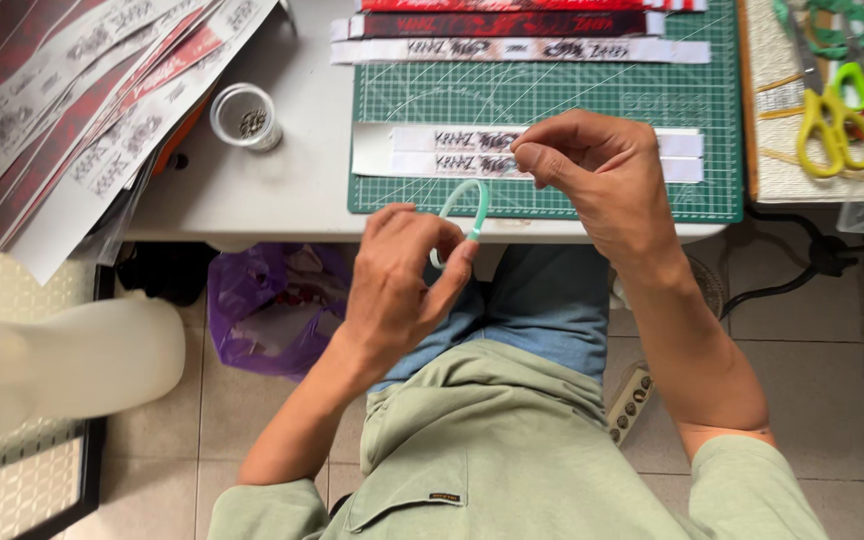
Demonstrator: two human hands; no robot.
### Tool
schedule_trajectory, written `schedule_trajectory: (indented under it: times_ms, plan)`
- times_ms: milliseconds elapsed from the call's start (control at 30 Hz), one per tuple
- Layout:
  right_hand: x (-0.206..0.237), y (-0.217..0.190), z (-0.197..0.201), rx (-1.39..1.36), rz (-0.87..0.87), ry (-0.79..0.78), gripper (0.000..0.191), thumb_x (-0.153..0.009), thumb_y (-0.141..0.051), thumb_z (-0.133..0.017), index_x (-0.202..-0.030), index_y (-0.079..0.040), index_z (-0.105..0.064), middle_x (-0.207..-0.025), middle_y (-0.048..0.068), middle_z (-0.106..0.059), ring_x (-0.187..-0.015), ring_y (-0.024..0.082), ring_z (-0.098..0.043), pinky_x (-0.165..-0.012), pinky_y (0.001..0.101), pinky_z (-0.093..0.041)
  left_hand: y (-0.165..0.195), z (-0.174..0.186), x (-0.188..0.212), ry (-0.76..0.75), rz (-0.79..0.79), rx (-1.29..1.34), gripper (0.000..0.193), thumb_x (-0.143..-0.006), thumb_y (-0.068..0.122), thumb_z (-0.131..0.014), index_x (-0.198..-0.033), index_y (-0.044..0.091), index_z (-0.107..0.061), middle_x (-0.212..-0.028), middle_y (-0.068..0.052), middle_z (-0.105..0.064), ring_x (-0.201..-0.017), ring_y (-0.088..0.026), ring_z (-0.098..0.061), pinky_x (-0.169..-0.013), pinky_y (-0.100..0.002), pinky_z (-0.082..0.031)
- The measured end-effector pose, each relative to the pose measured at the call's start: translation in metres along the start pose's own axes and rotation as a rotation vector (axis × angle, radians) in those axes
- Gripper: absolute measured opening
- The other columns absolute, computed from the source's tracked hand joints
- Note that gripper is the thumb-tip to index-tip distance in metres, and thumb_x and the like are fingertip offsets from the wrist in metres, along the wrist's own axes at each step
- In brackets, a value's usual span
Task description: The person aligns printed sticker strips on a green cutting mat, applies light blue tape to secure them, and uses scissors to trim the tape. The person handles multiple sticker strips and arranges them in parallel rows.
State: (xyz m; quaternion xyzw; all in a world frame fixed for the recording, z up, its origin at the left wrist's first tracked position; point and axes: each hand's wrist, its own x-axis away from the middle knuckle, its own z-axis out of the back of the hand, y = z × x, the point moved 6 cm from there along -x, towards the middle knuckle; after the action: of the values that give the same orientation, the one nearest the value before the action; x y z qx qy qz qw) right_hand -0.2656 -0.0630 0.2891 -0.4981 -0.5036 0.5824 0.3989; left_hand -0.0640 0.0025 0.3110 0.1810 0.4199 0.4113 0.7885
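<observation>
My left hand (pixel 404 275) holds a thin light-green plastic band (pixel 467 205), curved into an arc, pinched between thumb and fingers just off the table's front edge. My right hand (pixel 592 170) hovers over the green cutting mat (pixel 552 100) with fingertips pinched together near the band's upper end; whether it grips anything I cannot tell. Under it lie two white printed paper strips (pixel 452 152) side by side on the mat.
More printed strips (pixel 512 35) in red, black and white lie at the mat's far edge. A fanned stack of strips (pixel 62 110) covers the left. A small clear round container (pixel 244 115) stands on the white table. Scissors (pixel 837 130) rest at right. A purple bag (pixel 262 305) sits below.
</observation>
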Motion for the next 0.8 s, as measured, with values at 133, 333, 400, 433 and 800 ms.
schedule_trajectory:
  times_ms: [133, 333, 400, 433, 800]
  plan:
    - [-0.005, 0.006, -0.010, 0.024, -0.002, -0.011, 0.010, -0.101, -0.006, -0.074, -0.109, 0.000, -0.075, -0.096, 0.006, -0.075, -0.085, 0.008, -0.067, -0.077, 0.0223, -0.056, -0.007, -0.005, 0.019, 0.003, 0.102, 0.064, 0.013, -0.101, 0.014, -0.069, -0.092, 0.005, -0.067, -0.081, -0.005, -0.069, -0.073, -0.021, -0.067, -0.081, -0.039, -0.054]
    - [-0.021, 0.020, -0.022, 0.032, -0.071, -0.077, 0.009, -0.100, -0.006, -0.075, -0.107, 0.000, -0.076, -0.095, 0.007, -0.076, -0.084, 0.009, -0.068, -0.077, 0.0235, -0.058, -0.027, -0.012, 0.043, 0.000, 0.362, 0.186, 0.016, -0.101, 0.019, -0.068, -0.095, 0.004, -0.071, -0.067, -0.006, -0.067, -0.054, -0.013, -0.065, -0.047, -0.027, -0.047]
    - [-0.027, 0.024, -0.025, 0.043, -0.106, -0.104, 0.010, -0.099, -0.007, -0.075, -0.106, -0.001, -0.076, -0.095, 0.007, -0.076, -0.084, 0.010, -0.070, -0.077, 0.0241, -0.059, -0.038, -0.017, 0.051, -0.062, 0.531, 0.256, 0.018, -0.101, 0.021, -0.067, -0.095, 0.005, -0.072, -0.056, -0.005, -0.063, -0.046, -0.012, -0.063, -0.045, -0.028, -0.047]
    - [-0.030, 0.026, -0.026, 0.060, -0.129, -0.117, 0.010, -0.099, -0.007, -0.075, -0.106, -0.001, -0.077, -0.094, 0.007, -0.076, -0.083, 0.010, -0.071, -0.077, 0.0243, -0.060, -0.044, -0.018, 0.054, -0.043, 0.600, 0.347, 0.018, -0.101, 0.022, -0.067, -0.100, 0.004, -0.068, -0.057, -0.005, -0.064, -0.047, -0.011, -0.064, -0.046, -0.028, -0.048]
    - [-0.073, 0.041, -0.050, 0.171, -0.146, -0.229, 0.013, -0.100, -0.009, -0.076, -0.108, 0.001, -0.077, -0.093, 0.008, -0.076, -0.083, 0.011, -0.072, -0.077, 0.0251, -0.061, -0.077, -0.039, 0.058, -0.218, 0.820, 0.617, 0.030, -0.103, 0.022, -0.063, -0.131, 0.008, -0.065, -0.062, -0.002, -0.059, -0.048, -0.006, -0.056, -0.042, -0.026, -0.049]
